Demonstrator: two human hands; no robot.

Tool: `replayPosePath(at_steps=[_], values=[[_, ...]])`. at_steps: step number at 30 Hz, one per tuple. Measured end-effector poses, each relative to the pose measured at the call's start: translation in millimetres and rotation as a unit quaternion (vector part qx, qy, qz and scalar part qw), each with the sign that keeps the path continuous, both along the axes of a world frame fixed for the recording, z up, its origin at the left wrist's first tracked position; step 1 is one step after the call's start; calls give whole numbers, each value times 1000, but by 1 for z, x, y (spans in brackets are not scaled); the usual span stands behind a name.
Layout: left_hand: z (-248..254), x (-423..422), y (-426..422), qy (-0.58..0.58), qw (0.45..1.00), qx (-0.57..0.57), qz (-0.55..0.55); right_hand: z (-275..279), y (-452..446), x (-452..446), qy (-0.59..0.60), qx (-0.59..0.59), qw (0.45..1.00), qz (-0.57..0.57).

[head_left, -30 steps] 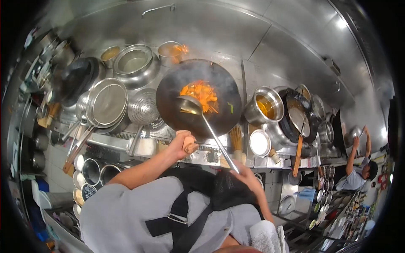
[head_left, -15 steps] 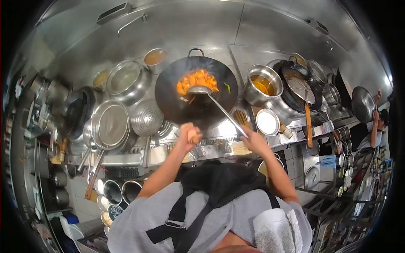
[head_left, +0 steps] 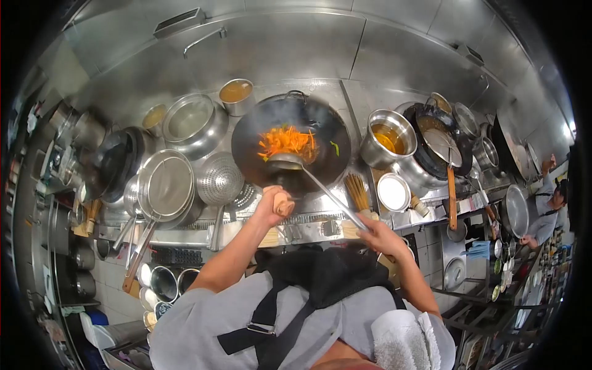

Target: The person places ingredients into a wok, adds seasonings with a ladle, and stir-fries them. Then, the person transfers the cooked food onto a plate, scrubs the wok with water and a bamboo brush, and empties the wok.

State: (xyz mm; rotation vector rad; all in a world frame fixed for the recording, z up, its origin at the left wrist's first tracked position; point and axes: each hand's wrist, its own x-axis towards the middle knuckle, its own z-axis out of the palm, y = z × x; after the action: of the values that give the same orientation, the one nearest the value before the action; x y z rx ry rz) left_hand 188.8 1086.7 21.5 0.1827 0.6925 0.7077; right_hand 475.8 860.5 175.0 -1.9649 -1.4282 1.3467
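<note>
A large dark wok [head_left: 250, 148] sits on the stove with steam rising from it. Orange strips of food [head_left: 287, 141] lie in its middle, and a green piece rests near its right side. My left hand [head_left: 271, 205] is closed at the wok's near edge around a tan, cloth-like grip; the handle itself is hidden. My right hand [head_left: 381, 238] is wrapped round the end of a long metal ladle [head_left: 333, 198]. The bowl of the ladle is inside the wok, at the near side of the orange food.
Left of the wok are a perforated skimmer [head_left: 217, 179], strainers [head_left: 165, 184] and a steel pot [head_left: 190, 122]. A pot of yellow liquid [head_left: 388, 139], a white-filled container [head_left: 393, 192] and a bamboo brush [head_left: 356, 191] stand right. Far right, a co-worker [head_left: 547, 209] holds a pan.
The orange food has shifted and spread within the wok, and the ladle's bowl has come nearer to me. Both hands keep their grips. The co-worker's pan has moved lower.
</note>
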Motion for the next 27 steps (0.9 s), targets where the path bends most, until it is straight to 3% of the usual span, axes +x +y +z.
replayPosePath(at_steps=[2,3,4,6,8,9,10,11,13,14,15,18,20,22,23,24,26,27], values=[[-8,4,21,-23,999,-38,-18,-52,13,10,-49,152,987,34],[-14,10,23,-14,1000,-4,4,-59,23,10,-127,142,981,42],[-19,11,17,-9,1000,-4,-4,-61,32,4,-132,218,966,42],[-29,7,-8,-65,997,40,0,-57,46,-6,-189,182,965,13],[-62,-18,-42,-117,987,51,-102,-63,44,-12,-189,199,962,-9],[-52,-13,-68,10,999,-31,33,-66,45,-14,-186,219,958,-22],[-46,-19,-80,91,994,63,16,-63,41,-14,-181,240,954,-13],[-37,-20,-75,89,993,73,10,-66,32,-9,-159,242,957,2],[-24,-27,-58,18,999,42,-6,-53,19,-7,-136,233,963,25],[-14,-24,-41,-53,999,0,-11,-24,5,-13,-15,126,992,-17],[-6,-19,-30,-41,999,0,17,-3,-4,-17,102,13,993,-59],[7,-19,-31,28,999,12,16,19,-21,-12,92,-6,996,-20],[13,-13,-20,9,1000,9,19,16,-18,-3,94,-12,995,-13],[-2,-14,0,-50,997,-31,-45,11,-10,0,-18,-5,1000,-3],[-8,-7,13,-34,999,-22,-29,-15,-1,7,-86,98,991,35],[-11,1,18,-19,1000,-10,-12,-8,12,0,-113,23,993,7],[-15,5,13,5,1000,12,-6,-78,35,18,-180,203,962,32],[-30,4,4,-8,1000,21,-5,-92,41,16,-179,203,962,22]])
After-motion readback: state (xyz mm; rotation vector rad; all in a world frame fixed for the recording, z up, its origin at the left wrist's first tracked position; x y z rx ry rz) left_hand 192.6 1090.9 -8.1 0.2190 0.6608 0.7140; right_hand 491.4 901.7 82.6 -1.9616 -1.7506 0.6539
